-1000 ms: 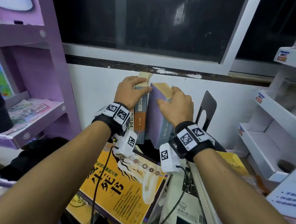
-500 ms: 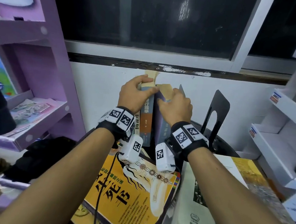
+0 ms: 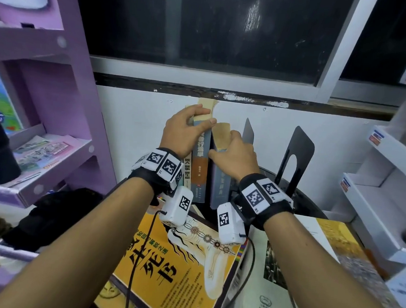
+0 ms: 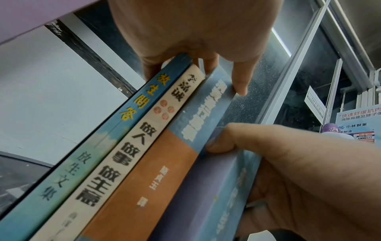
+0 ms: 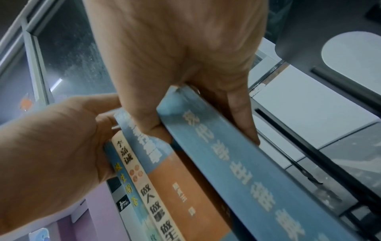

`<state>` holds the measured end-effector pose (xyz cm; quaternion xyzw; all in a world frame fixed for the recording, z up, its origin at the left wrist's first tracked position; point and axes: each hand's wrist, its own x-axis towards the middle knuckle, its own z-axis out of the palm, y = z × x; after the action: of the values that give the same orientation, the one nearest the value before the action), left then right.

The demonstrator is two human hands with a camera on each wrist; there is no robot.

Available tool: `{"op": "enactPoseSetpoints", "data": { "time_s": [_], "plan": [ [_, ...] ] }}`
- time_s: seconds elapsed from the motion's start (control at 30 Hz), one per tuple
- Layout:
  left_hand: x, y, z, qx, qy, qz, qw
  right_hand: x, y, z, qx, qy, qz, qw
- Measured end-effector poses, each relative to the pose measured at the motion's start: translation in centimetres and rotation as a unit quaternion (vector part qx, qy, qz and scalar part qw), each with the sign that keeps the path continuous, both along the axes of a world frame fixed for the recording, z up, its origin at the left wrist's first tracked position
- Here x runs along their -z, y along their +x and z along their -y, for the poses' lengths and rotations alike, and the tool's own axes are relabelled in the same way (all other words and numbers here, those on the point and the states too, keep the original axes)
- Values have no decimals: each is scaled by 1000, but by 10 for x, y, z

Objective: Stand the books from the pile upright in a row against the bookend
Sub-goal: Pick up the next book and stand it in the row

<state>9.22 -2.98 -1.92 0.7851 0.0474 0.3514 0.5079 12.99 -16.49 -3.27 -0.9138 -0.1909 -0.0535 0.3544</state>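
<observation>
Three upright books [image 3: 199, 168] stand side by side: a thin blue one [image 4: 115, 130], a cream one [image 4: 132, 146] and a blue-and-orange one [image 4: 164, 163]. My left hand [image 3: 199, 118] grips their tops, thumb on the near side. Just to their right, my right hand [image 3: 224, 143] grips the top of a blue-purple book [image 3: 220, 186], also seen in the right wrist view [image 5: 237, 163], which stands against them. A black bookend [image 3: 295, 155] stands to the right, apart from the books. A thin dark plate [image 3: 248, 133] rises between it and my right hand.
A yellow book [image 3: 177, 260] and a white book [image 3: 271, 291] lie flat in front, under my forearms. A purple shelf unit [image 3: 55, 119] stands to the left, white shelves [image 3: 375, 190] to the right. A white wall and a dark window are behind.
The blue-purple book in my right hand has swung from tilted, cover showing, to upright with its spine toward me, close against the left hand's books. The gap to the black bookend looks wider.
</observation>
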Motion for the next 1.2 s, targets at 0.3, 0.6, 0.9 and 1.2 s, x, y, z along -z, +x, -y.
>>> {"op": "enactPoseSetpoints", "data": {
  "time_s": [0.3, 0.6, 0.9, 1.2],
  "plan": [
    [0, 0, 0, 5, -1, -1, 1000, -5, 0, 11, -75, -62, -28, 995],
    [2, 3, -2, -4, 8, -3, 1000, 5, 1, 4, -70, -28, 2, 997],
    [3, 3, -2, -4, 10, 5, 1000, 8, 10, -3, -60, -19, 5, 998],
    [2, 0, -1, -6, 24, 6, 1000, 6, 14, -3, -67, -38, 0, 997]
  ]
}}
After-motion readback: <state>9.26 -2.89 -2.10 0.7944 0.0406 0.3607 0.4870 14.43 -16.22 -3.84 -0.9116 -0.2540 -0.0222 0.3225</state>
